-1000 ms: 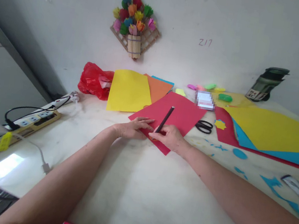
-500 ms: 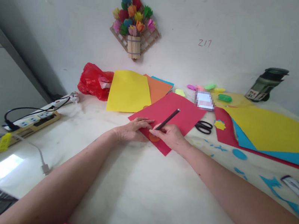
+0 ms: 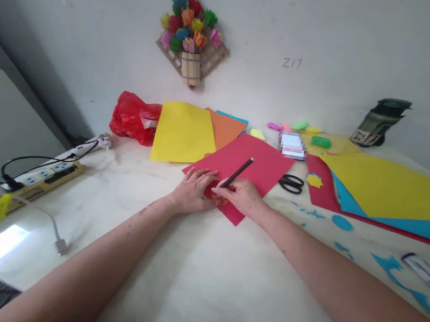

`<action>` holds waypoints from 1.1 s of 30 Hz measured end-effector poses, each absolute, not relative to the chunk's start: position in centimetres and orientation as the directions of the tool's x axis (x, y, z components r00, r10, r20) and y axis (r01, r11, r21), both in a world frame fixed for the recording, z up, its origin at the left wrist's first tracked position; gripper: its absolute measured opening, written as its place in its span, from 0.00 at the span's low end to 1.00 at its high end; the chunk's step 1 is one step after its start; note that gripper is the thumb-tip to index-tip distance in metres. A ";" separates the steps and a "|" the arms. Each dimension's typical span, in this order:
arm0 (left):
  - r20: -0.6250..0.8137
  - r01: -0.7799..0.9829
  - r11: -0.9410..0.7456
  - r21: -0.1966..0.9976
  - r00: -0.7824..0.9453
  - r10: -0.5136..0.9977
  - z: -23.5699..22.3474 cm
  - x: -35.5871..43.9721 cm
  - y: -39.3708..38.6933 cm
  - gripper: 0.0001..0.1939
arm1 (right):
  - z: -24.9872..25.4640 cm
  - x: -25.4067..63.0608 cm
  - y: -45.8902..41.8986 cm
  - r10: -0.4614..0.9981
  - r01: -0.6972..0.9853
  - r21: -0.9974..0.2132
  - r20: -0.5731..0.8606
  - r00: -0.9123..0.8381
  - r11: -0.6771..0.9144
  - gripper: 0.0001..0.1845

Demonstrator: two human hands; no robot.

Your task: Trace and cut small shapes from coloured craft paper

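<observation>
A red sheet of paper (image 3: 264, 160) lies at a slant in the middle of the table. On its near corner is a small orange paper piece (image 3: 225, 202), partly covered by my fingers. My left hand (image 3: 194, 190) rests flat with fingers spread on the sheet's left edge, its thumb at the orange piece. In my right hand (image 3: 244, 195) a dark pencil (image 3: 240, 170) is pinched, its upper end leaning up and right. The pencil's tip is down by the orange piece, hidden behind my fingers. Black-handled scissors (image 3: 291, 184) lie just right of the sheet.
Yellow paper (image 3: 184, 134), orange paper (image 3: 226, 130) and a red plastic bag (image 3: 134, 118) lie behind on the left. A power strip (image 3: 49, 175) runs along the left edge. Blue scraps (image 3: 390, 265), a marker (image 3: 429, 276), stacked sheets (image 3: 402, 190) and a bottle (image 3: 382, 122) are on the right.
My left hand has turned and spread more, its thumb now beside the orange piece. The pencil has shifted slightly left and down along the piece's edge.
</observation>
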State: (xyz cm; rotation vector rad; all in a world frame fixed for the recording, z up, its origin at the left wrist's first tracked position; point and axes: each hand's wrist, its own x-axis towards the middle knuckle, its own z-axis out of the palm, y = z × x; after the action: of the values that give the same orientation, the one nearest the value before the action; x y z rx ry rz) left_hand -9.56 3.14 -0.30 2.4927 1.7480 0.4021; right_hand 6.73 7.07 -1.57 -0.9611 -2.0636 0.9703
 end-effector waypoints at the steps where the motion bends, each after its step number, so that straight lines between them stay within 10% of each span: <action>1: 0.169 0.922 -0.338 0.190 0.309 0.936 -0.3 -9.5 3.0 0.32 | -1.6 6.7 7.1 0.823 0.337 -0.825 0.242 -0.514 0.453 0.17; 33: 0.049 0.963 -0.248 0.107 0.244 0.968 -0.3 -9.1 2.1 0.34 | -1.4 6.4 7.1 0.819 0.350 -0.806 0.264 -0.509 0.478 0.13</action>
State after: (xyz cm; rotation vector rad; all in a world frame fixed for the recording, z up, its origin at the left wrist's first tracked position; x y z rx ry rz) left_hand -9.07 2.14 -0.33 2.4347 1.8916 0.1614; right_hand 6.42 7.05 -1.38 -0.9631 -2.0737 0.9255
